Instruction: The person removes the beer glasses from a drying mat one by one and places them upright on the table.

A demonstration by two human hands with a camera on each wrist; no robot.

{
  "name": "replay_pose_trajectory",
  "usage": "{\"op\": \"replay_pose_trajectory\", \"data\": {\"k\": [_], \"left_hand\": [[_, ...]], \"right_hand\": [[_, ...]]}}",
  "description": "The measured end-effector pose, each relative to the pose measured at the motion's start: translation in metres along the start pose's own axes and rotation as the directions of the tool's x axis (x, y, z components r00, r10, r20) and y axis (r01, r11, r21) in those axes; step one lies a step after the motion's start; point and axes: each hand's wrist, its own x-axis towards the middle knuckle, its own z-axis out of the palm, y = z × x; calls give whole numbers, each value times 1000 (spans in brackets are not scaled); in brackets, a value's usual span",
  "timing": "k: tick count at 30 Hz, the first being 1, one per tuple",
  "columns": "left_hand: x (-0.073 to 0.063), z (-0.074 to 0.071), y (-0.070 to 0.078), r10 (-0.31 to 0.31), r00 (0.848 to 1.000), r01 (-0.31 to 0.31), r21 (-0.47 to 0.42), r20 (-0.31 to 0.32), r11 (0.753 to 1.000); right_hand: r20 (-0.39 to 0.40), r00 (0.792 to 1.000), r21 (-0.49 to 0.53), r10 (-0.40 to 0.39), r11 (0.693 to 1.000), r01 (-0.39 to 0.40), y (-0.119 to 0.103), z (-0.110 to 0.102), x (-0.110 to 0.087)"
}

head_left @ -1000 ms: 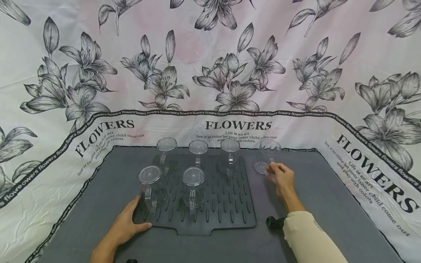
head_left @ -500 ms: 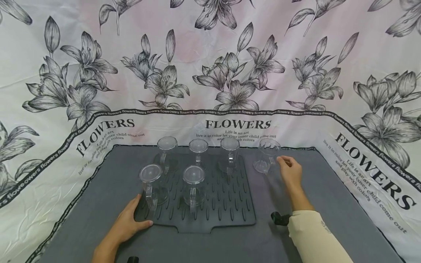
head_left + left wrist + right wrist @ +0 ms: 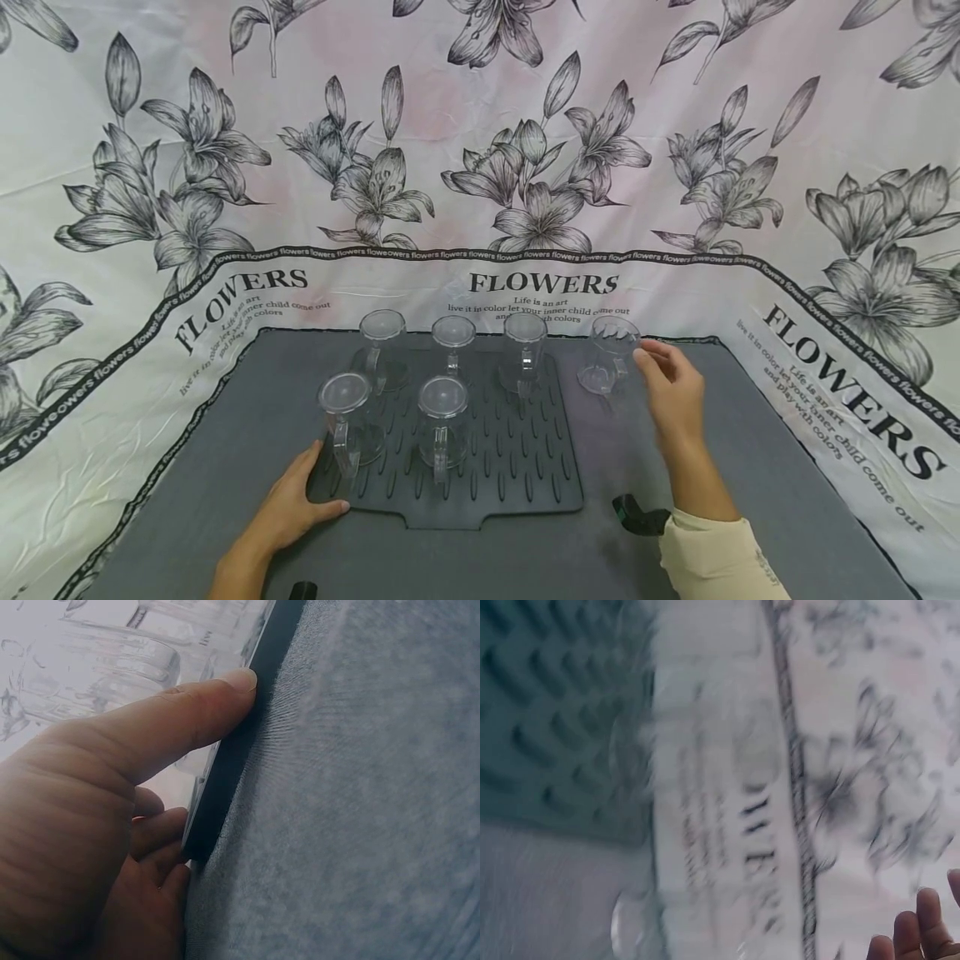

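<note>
My left hand (image 3: 288, 504) rests at the near left corner of a dark ridged drying mat (image 3: 517, 479). In the left wrist view its outstretched thumb (image 3: 202, 709) lies on the mat's front edge, the other fingers at the side. Several clear glass mugs stand upside down on the mat, among them a front-left mug (image 3: 345, 396) and a front-middle mug (image 3: 442, 400). One more glass mug (image 3: 603, 362) stands rim up on the cloth, right of the mat. My right hand (image 3: 675, 400) is just right of that mug, holding nothing; its fingertips (image 3: 907, 930) show in the right wrist view.
Three more upturned mugs stand along the mat's back: left (image 3: 382, 333), middle (image 3: 453, 333) and right (image 3: 525, 333). Grey cloth (image 3: 540, 567) covers the table. Behind hangs a flower-printed curtain (image 3: 420, 192). A black device (image 3: 641, 515) sits at my right wrist.
My right hand has let go of the rim-up mug beside the mat and drawn off slightly to the right. The left hand keeps its place at the mat's corner.
</note>
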Motion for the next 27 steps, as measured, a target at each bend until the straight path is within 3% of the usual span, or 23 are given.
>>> {"op": "replay_pose_trajectory", "data": {"k": [7,15,27], "left_hand": [[1,0,0,13,1000,-13,-2,-4,1000],[3,-1,2,12,1000,-12,-12,-2,1000],[0,0,0,-8,1000,8,-11,10,1000]], "right_hand": [[91,991,162,-101,983,85,-34,4,-28],[163,965,355,-204,925,135,-52,8,-49],[253,923,443,-290,883,156,-60,25,-72]]}}
